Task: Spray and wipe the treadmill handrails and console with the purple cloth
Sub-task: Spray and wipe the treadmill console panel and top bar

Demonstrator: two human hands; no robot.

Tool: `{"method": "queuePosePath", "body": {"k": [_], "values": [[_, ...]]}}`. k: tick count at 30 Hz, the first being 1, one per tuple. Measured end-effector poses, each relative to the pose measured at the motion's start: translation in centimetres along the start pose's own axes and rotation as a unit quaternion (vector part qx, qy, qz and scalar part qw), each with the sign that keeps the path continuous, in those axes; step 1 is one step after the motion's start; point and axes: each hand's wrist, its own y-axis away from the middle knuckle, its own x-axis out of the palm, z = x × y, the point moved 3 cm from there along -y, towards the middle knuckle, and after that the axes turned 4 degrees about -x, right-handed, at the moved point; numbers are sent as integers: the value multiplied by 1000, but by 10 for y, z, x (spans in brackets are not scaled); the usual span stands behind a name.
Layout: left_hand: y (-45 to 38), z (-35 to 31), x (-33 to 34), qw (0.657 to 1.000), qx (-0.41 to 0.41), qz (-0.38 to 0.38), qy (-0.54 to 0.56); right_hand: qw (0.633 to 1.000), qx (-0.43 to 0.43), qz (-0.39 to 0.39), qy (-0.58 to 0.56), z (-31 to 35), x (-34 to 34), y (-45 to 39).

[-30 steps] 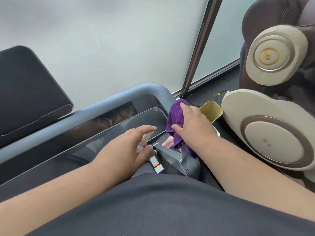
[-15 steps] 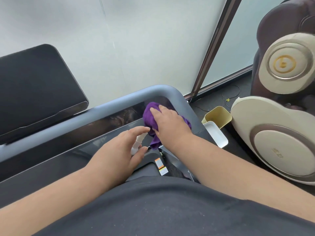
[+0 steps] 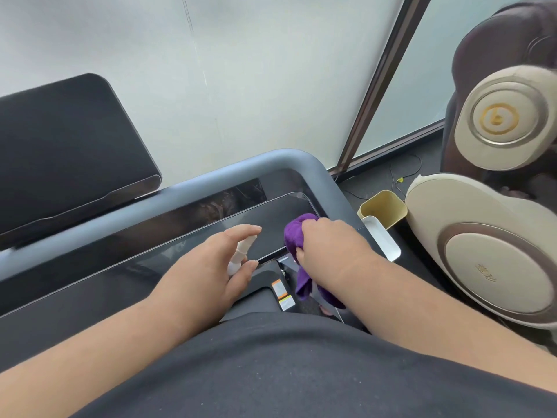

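Purple cloth [image 3: 297, 236] sits bunched under the right hand [image 3: 328, 242], just right of the frame's centre, pressed onto the right end of the glossy black console [image 3: 180, 236], with a loose tail hanging down past the console's lower edge. The right hand is curled closed over the wad, fingers on top and thumb tucked against its near side. The left hand [image 3: 211, 267], just left of centre, is wrapped around a small white spray bottle [image 3: 241, 251], forefinger stretched out over the nozzle and thumb closed beneath; only the neck shows (how full it is cannot be told).

Soft and limp, the cloth probably weighs next to nothing and will fold wherever it is pushed, so a palm-down grip on the gathered bulk looks best, keeping the tail clear of the gap below. The console's slick surface should let it glide. Along the grey handrail [image 3: 301, 161], curving through the upper middle, wrapping the cloth around the tube would likely serve better.
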Motion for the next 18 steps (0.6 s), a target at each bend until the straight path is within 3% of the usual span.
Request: {"method": "queuePosePath", "body": {"k": [4, 13, 18], "values": [[1, -2, 3, 1000, 2, 2, 0, 993, -31, -114, -23, 14, -6, -15], [0, -5, 1, 1000, 16, 17, -9, 999, 39, 22, -10, 3, 14, -16], [-8, -5, 0, 1000, 12, 18, -3, 994, 39, -41, -94, -19, -6, 19]]}}
